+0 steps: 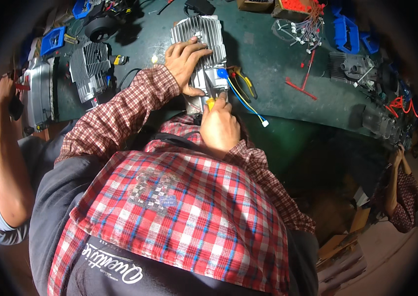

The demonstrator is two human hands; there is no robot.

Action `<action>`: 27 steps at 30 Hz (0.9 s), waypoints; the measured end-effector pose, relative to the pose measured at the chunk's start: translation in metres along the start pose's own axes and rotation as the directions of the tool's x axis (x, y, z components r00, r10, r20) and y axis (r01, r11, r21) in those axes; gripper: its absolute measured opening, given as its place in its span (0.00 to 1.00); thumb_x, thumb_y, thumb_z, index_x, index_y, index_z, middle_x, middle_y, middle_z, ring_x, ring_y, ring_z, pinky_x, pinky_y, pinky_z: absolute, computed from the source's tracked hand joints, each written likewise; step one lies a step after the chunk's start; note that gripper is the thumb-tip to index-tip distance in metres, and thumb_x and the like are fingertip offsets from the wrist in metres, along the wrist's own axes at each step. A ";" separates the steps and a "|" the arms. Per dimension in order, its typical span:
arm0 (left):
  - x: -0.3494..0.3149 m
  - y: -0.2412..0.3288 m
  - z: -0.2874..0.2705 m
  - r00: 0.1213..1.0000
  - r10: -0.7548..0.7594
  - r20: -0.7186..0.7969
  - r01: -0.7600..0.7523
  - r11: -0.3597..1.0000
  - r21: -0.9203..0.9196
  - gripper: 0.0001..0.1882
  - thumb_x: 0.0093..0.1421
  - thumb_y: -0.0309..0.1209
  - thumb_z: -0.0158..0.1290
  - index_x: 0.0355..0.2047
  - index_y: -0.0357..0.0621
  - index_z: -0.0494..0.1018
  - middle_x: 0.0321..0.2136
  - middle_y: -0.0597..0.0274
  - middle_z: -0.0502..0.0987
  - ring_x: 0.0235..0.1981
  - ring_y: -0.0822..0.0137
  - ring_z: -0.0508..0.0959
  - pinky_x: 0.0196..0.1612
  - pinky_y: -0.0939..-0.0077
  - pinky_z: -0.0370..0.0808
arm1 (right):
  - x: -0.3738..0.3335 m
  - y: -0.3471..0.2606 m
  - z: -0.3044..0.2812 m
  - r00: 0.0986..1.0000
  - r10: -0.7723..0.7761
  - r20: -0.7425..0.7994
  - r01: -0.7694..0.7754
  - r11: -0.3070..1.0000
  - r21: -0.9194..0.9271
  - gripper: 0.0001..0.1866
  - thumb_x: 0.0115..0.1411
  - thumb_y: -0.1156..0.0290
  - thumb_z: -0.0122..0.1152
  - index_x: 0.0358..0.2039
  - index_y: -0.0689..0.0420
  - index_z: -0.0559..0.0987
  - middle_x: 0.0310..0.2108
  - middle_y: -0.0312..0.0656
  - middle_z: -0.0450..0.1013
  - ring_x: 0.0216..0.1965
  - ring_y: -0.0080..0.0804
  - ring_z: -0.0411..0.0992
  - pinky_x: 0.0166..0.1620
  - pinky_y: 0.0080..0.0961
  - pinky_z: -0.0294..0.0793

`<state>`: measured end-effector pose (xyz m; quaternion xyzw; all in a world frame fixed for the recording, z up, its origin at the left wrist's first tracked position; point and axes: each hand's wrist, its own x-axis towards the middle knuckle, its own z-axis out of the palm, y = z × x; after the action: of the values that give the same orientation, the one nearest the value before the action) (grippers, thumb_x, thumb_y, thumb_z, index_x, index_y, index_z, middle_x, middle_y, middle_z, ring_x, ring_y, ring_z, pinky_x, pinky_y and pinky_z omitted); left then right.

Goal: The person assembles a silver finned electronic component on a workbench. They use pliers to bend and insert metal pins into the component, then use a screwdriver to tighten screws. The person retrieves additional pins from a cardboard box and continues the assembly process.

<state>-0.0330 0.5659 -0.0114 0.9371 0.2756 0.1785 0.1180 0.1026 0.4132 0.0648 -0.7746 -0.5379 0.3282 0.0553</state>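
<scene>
A silvery finned metal housing (pixel 196 29) lies on the green bench in front of me. My left hand (pixel 187 61) rests on it, fingers spread over the fins and the thumb toward its near part. Closed around a yellow-handled tool (pixel 211 103), my right hand (pixel 220 127) is at the housing's near end. The tool's slim dark metal part points away from me over the housing; its exact kind and tip are unclear. A blue round part (pixel 223 73) sits at the housing's right side, near yellow and blue wires that run to a white connector (pixel 265 123).
Pliers (pixel 244 83) with yellow-and-dark handles lie right of the housing. Another finned housing (pixel 90 69) stands left; more castings (pixel 354 68) are right. A red T-handled tool (pixel 302 89), wire bundles and blue bins (pixel 345 34) lie farther off. Other people's arms show at both sides.
</scene>
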 end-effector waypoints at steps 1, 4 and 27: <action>-0.001 -0.001 -0.001 1.000 -0.005 0.012 0.004 1.000 0.020 0.60 0.29 0.68 0.62 0.62 0.51 0.62 0.58 0.57 0.67 0.63 0.50 0.61 0.62 0.48 0.55 | 0.000 -0.001 0.000 1.000 0.023 -0.003 -0.023 0.994 0.107 0.29 0.65 0.62 0.52 0.55 0.74 0.62 0.37 0.64 0.73 0.33 0.59 0.78 0.35 0.45 0.80; 0.002 -0.002 -0.002 0.999 0.005 0.033 -0.006 1.000 0.031 0.60 0.32 0.72 0.60 0.62 0.50 0.62 0.60 0.56 0.65 0.65 0.49 0.59 0.62 0.47 0.54 | 0.009 0.004 -0.012 0.993 0.032 0.111 -0.068 0.938 0.340 0.26 0.65 0.62 0.51 0.53 0.74 0.64 0.36 0.66 0.74 0.34 0.62 0.77 0.37 0.48 0.78; 0.011 -0.015 0.010 0.995 -0.050 0.082 0.052 0.998 -0.020 0.64 0.28 0.70 0.64 0.64 0.50 0.58 0.60 0.56 0.64 0.64 0.50 0.60 0.63 0.48 0.55 | 0.020 0.032 -0.035 0.973 -0.203 -0.109 0.177 0.962 -0.208 0.35 0.61 0.59 0.58 0.60 0.71 0.61 0.40 0.58 0.71 0.34 0.52 0.76 0.35 0.40 0.78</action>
<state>-0.0275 0.5826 -0.0225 0.9349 0.2925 0.1399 0.1440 0.1522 0.4267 0.0694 -0.7404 -0.6351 0.2156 0.0442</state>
